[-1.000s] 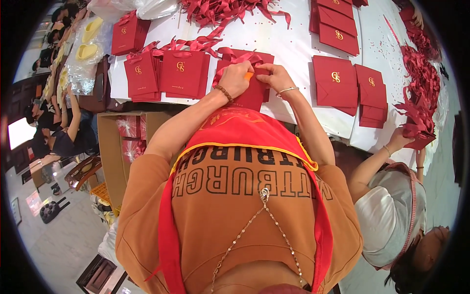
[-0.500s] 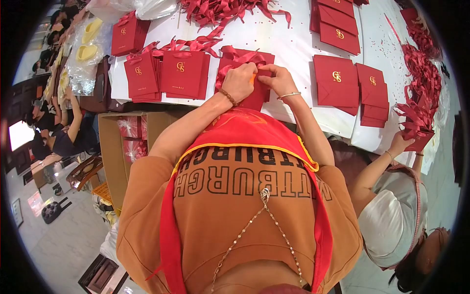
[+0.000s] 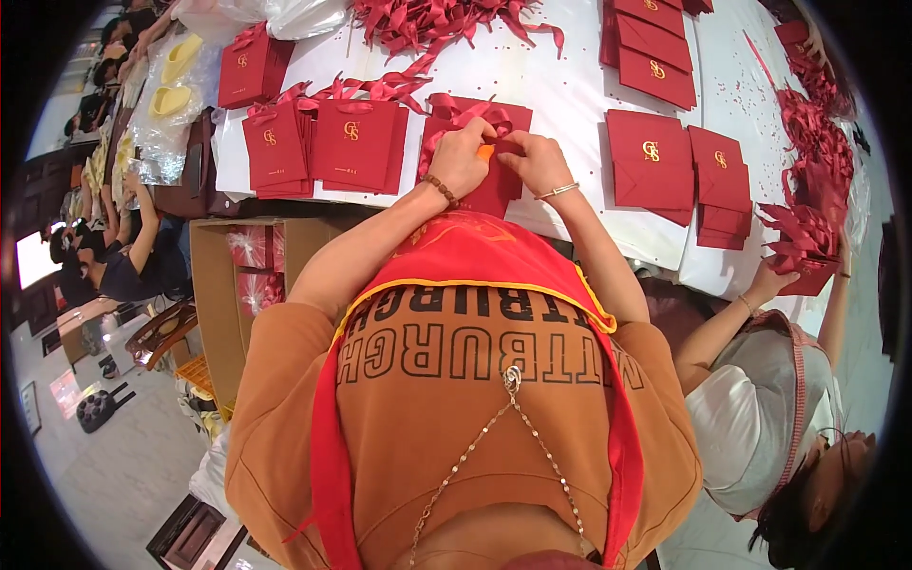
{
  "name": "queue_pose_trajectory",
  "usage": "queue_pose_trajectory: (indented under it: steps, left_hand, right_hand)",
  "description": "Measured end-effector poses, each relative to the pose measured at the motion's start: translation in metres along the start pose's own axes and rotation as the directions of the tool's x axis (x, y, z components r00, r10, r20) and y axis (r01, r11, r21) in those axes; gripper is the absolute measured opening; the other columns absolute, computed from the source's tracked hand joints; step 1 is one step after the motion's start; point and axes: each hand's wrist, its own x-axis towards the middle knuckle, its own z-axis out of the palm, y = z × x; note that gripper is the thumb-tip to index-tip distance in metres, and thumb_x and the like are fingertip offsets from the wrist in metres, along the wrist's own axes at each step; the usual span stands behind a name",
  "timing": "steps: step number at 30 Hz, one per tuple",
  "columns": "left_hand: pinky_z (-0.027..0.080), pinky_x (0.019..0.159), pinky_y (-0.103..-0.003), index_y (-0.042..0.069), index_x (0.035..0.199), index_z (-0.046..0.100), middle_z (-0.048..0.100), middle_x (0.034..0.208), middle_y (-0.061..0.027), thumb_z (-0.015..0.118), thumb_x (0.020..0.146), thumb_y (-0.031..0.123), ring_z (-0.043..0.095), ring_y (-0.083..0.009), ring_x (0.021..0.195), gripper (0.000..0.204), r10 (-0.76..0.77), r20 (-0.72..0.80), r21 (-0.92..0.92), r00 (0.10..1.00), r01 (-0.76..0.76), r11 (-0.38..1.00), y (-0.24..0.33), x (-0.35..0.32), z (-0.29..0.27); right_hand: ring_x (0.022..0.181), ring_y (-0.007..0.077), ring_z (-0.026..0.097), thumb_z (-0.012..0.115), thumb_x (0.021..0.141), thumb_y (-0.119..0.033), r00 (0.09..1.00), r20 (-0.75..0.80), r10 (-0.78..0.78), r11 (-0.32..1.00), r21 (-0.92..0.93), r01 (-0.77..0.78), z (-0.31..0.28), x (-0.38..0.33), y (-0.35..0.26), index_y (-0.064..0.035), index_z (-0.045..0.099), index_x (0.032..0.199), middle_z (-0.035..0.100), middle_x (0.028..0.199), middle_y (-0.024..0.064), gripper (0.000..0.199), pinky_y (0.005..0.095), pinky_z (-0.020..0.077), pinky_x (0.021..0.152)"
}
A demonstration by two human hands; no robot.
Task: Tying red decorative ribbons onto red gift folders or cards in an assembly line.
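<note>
A dark red paper bag lies before me on the table, with a glossy red ribbon looped across its top. My left hand is closed over the bag, pinching a small orange object whose kind is mostly hidden by the fingers. Close beside it, my right hand has its thumb and fingers pressed together at the bag's upper part; what they pinch is too small to make out.
Finished-looking ribboned bags stand left, flat red bags right. A ribbon heap lies at the far side. A cardboard box sits below the table. At right, a co-worker's hand holds a bag with ribbons.
My right hand has bent closer and slightly lower, its fingertips now nearer the orange object. At right, the co-worker's bag has shifted left and a second hand shows at its side.
</note>
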Motion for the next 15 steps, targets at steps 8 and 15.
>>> queue_pose_trajectory:
  steps: [8, 15]
  left_hand:
    - [0.046, 0.061, -0.037, 0.002, 0.090, 0.051, 0.060, 0.077, -0.0163, 0.055, 0.073, 0.002, 0.060, -0.0307, 0.073, 0.017, 0.251, 0.052, 0.170, 0.966, -0.257, 0.951, 0.011, 0.006, -0.005]
    - [0.045, 0.059, -0.036, 0.005, 0.084, 0.053, 0.059, 0.074, -0.0133, 0.064, 0.071, 0.013, 0.057, -0.0309, 0.067, 0.019, 0.270, 0.246, 0.252, 0.931, -0.330, 0.910, 0.002, 0.022, -0.033]
  right_hand:
    - [0.073, 0.0336, 0.058, 0.061, 0.073, -0.014, 1.000, 0.027, -0.009, 0.994, 0.108, 0.006, -0.002, -0.003, 0.003, -0.0075, 0.061, 0.096, 0.060, 0.076, 0.0187, 0.024, 0.0391, 0.0454, 0.064]
    - [0.073, 0.0335, 0.058, 0.061, 0.073, -0.012, 0.998, -0.027, -0.051, 0.994, 0.098, 0.053, 0.006, -0.008, 0.001, -0.0050, 0.059, 0.093, 0.060, 0.076, 0.0170, 0.021, 0.0384, 0.0459, 0.063]
